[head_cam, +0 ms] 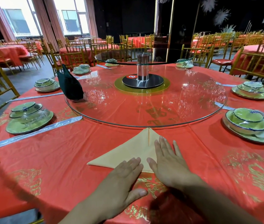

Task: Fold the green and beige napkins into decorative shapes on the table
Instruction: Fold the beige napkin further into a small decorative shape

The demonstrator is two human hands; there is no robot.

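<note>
While both hands lie flat with fingers straight, the left hand presses the near edge of the beige napkin and the right hand covers its right half. The napkin, folded to a triangle, lies on the red worktop, its tip at the rim of the glass turntable; bare cloth spreads either side. One green napkin stands on the turntable's left edge. Seven film-wrapped place settings ring the worktop, each a plate holding stacked bowls.
</note>
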